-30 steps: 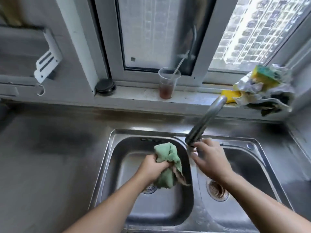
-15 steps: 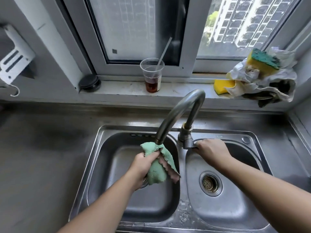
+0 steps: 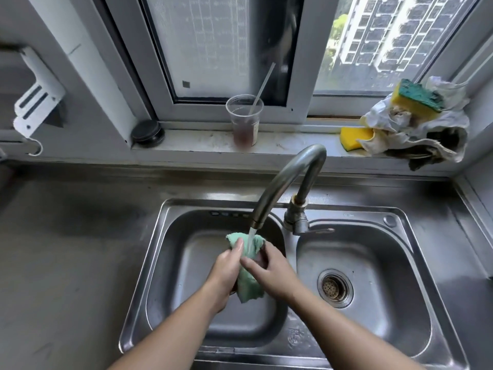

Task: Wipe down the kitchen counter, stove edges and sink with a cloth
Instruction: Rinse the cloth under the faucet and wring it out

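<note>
Two hands on green cloth (image 3: 249, 287) over left basin of sink (image 3: 157, 252) — I see left hand (image 3: 226, 271) gripping it, right hand (image 3: 269, 273) pinching its edge. Water from faucet (image 3: 282, 180) hits cloth top.

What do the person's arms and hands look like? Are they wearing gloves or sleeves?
No gloves and no sleeves in view. Both forearms are bare up to the picture's edge. The left hand and right hand are bare too, and no rings, watch or bracelets show.
</note>
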